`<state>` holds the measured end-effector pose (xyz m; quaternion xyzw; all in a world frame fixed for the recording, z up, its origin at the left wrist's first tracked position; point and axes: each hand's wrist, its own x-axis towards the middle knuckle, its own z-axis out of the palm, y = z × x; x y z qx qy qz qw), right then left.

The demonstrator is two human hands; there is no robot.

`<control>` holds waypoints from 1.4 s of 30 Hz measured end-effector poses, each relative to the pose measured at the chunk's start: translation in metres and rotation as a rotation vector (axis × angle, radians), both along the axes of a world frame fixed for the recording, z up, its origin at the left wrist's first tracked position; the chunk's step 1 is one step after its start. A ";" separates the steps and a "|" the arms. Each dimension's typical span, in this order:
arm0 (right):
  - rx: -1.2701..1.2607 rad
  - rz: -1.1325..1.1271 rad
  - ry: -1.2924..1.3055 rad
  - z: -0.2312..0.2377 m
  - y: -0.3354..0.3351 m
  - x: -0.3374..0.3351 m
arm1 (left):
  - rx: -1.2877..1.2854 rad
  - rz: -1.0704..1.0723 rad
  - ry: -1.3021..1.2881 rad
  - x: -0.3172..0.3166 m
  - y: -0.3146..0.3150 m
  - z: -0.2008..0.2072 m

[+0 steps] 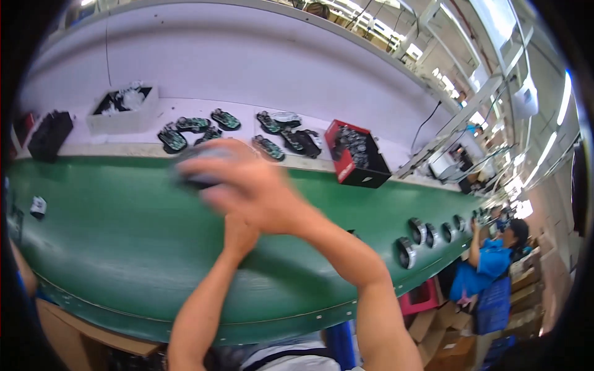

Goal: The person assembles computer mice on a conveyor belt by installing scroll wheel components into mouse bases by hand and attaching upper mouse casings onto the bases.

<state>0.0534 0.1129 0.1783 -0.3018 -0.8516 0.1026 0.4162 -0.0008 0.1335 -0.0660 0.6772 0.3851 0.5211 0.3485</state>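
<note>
1. Curled round a dark piece, the fingers of the right hand look clamped on it; blur hides the exact contact. The left hand is mostly covered by the right, so its hold cannot be told.
2. Both hands are above the green worktop, with the dark piece near its far edge. Handling it well would likely mean a light, even hold, with both wrists steady and clear of the shelf.
3. A red and black box of small parts stands to the right; knuckles are best kept away from its rim.
4. Green-and-black boards lie on the shelf, just beyond.
5. The dark piece looks blackish and rounded; finer detail is smeared.
</note>
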 end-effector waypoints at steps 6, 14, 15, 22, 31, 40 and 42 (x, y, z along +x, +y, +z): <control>-0.033 -0.834 -0.118 -0.109 -0.154 0.233 | -0.200 -0.026 -0.065 -0.004 -0.019 0.051; -0.166 -0.946 -0.225 -0.163 -0.214 0.240 | -0.348 -0.092 -0.013 -0.003 -0.035 0.065; -0.195 -0.936 -0.191 -0.165 -0.214 0.243 | -0.347 -0.087 -0.001 -0.002 -0.035 0.063; -0.336 -0.884 -0.311 -0.168 -0.218 0.250 | -0.163 -0.063 0.012 0.005 -0.034 0.051; -0.354 -0.771 -0.263 -0.167 -0.216 0.261 | -0.090 -0.066 0.047 0.005 -0.038 0.056; -0.181 -0.825 -0.411 -0.165 -0.193 0.260 | 0.024 -0.076 0.052 0.007 -0.043 0.063; -0.266 -0.757 -0.397 -0.162 -0.192 0.264 | 0.025 -0.076 0.053 0.007 -0.042 0.057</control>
